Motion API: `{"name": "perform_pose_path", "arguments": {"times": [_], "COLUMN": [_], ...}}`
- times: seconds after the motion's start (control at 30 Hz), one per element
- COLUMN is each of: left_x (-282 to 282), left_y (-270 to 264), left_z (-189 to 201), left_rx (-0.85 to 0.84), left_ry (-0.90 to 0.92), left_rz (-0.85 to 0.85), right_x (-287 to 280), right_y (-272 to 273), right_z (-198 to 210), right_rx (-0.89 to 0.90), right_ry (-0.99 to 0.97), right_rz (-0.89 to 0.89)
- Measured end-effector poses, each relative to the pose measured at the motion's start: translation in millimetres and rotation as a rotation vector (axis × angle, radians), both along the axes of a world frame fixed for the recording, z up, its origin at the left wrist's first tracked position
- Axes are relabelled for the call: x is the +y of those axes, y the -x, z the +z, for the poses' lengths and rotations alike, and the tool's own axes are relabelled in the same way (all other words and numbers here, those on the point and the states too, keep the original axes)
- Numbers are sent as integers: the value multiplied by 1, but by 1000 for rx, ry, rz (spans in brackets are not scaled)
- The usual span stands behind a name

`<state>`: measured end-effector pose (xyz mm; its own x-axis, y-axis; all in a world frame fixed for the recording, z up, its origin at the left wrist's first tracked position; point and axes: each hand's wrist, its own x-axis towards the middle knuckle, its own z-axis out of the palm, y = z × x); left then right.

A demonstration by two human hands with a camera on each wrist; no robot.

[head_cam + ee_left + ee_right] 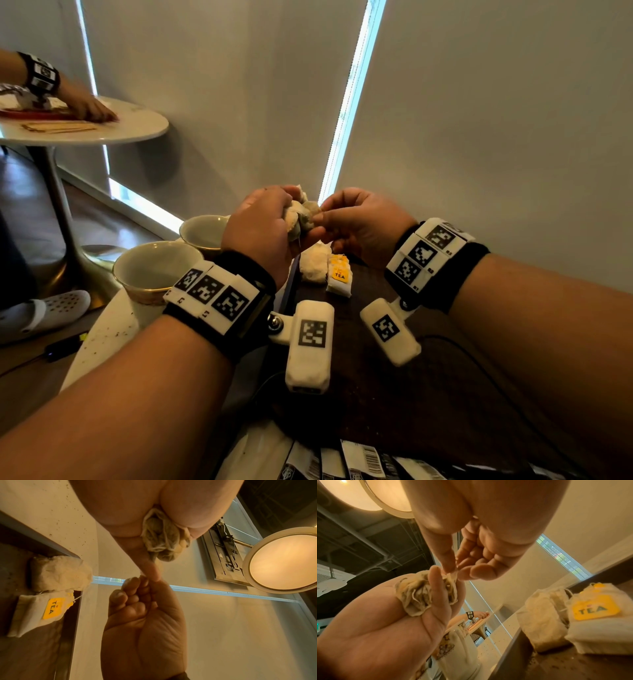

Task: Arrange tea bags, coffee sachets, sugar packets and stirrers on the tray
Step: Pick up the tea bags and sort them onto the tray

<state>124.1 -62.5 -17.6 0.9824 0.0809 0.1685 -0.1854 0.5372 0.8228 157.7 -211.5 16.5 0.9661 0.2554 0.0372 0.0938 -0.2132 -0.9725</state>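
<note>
Above two tea bags (325,267) on the tray (370,377), both hands' fingers (448,561) pinch one crumpled bag (301,219).

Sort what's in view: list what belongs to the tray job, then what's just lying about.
Belongs to the job:
- bunch of tea bags gripped in left hand, pinched by right hand
- tea bags lying on the dark tray
- sachets at the near edge

Just lying about:
- two cups
- black cable
- other person's table
</note>
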Motion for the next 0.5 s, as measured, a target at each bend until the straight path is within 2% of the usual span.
{"name": "perform_pose_path", "arguments": {"times": [0.13,0.3,0.5], "left_x": [-1,-2,-1], "left_y": [1,-5,-5], "left_z": [1,2,5], "left_rx": [15,138,180], "left_ry": [45,77,124], "left_rz": [12,3,7], "right_x": [-1,0,0], "right_y": [1,5,2], "right_z": [0,0,3], "right_rx": [0,38,-4], "right_ry": [-41,-80,-69], "right_rz": [-47,-5,-94]}}
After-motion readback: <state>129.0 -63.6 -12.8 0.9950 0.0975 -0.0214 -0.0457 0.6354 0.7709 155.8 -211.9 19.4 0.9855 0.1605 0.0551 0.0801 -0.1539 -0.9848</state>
